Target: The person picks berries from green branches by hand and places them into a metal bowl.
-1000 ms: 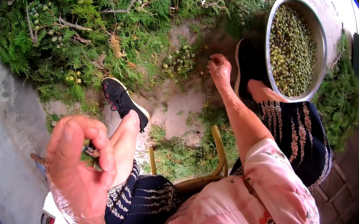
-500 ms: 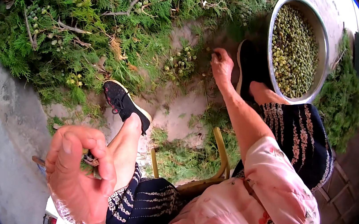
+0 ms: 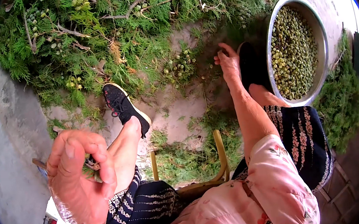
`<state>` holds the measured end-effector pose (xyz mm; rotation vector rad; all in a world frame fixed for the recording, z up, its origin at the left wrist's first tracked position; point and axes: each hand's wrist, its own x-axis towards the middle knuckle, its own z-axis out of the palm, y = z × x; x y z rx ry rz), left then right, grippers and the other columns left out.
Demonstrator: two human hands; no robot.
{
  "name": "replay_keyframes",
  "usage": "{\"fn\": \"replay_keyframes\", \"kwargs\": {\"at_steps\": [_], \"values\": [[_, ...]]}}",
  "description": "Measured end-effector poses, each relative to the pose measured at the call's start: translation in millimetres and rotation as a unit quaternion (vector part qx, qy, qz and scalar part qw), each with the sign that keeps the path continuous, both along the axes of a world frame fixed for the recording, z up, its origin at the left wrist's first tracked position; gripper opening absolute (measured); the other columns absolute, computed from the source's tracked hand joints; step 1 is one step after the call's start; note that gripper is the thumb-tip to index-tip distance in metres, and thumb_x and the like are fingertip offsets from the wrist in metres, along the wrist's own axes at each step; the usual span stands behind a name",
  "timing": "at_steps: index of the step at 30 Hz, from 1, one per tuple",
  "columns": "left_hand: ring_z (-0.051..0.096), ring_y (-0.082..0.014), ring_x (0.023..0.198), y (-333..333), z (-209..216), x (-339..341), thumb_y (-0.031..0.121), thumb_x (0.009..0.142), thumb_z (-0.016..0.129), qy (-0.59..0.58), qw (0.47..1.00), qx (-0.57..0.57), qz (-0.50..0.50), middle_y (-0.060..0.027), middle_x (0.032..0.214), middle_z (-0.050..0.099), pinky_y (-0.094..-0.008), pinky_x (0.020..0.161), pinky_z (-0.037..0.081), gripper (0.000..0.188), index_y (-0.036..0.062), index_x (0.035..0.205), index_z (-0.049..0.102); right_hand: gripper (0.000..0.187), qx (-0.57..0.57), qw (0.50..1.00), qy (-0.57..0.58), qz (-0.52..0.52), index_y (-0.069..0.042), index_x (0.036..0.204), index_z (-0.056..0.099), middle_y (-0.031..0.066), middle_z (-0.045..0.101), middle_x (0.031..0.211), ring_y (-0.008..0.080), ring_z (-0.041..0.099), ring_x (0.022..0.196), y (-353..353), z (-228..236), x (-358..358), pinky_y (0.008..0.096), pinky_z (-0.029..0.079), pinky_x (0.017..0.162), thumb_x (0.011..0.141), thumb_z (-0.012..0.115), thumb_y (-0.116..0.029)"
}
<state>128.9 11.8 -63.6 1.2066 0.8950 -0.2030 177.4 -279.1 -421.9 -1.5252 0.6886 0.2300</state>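
My left hand (image 3: 77, 173) is raised at the near left, its fingers curled round a small cone-bearing sprig (image 3: 91, 163). Most of that sprig is hidden by the fingers. My right hand (image 3: 228, 63) hovers beside my dark right shoe (image 3: 250, 60), thumb and fingers bent toward each other. Whatever lies between them is too small and dark to name. To its left on the ground rests a cluster of pale green cones (image 3: 182, 63). A round metal basin (image 3: 325, 51) stands right of the shoe, holding many green cones (image 3: 293, 53).
A heap of cut evergreen branches (image 3: 133, 23) spreads across the far side. More green sprigs (image 3: 345, 109) lie right of the basin. Between my legs shows a yellowish chair frame (image 3: 221, 151). My left shoe (image 3: 122, 103) is planted at the heap's near edge.
My right hand has shifted a little to the right, toward the shoe and basin, its index finger now straighter. My left hand stays nearly still with the sprig.
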Motion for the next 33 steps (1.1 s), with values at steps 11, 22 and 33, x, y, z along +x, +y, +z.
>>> {"fn": "replay_keyframes", "kwargs": {"at_steps": [11, 22, 33], "values": [[0.043, -0.0121, 0.040, 1, -1, 2, 0.029, 0.086, 0.057, -0.002, 1.000, 0.002, 0.003, -0.0113, 0.071, 0.051, -0.0202, 0.030, 0.028, 0.031, -0.0007, 0.078, 0.051, 0.013, -0.277, 0.941, -0.106, 0.164, -0.004, 0.091, 0.059, 0.0069, 0.054, 0.076, 0.0156, 0.053, 0.059, 8, -22, 10, 0.0306, 0.044, 0.053, 0.078, 0.061, -0.002], [0.046, -0.0119, 0.047, -1, 1, 6, 0.030, 0.087, 0.056, 0.002, 1.000, -0.017, 0.000, -0.0098, 0.073, 0.049, -0.0196, 0.034, 0.032, 0.031, 0.0000, 0.080, 0.050, 0.020, -0.407, 0.860, -0.183, 0.247, 0.000, 0.089, 0.057, 0.0144, 0.057, 0.074, 0.0273, 0.057, 0.064, 38, -12, -16, 0.0354, 0.045, 0.057, 0.071, 0.067, -0.002], [0.046, -0.0125, 0.046, -2, 1, 4, 0.031, 0.085, 0.059, 0.018, 1.000, -0.004, 0.007, -0.0084, 0.072, 0.047, -0.0200, 0.034, 0.033, 0.031, 0.0022, 0.080, 0.048, 0.013, -0.003, 0.995, 0.060, -0.076, 0.003, 0.093, 0.058, 0.0065, 0.057, 0.073, 0.0121, 0.054, 0.054, 2, 15, -42, 0.0261, 0.042, 0.045, 0.083, 0.056, -0.005]]}}
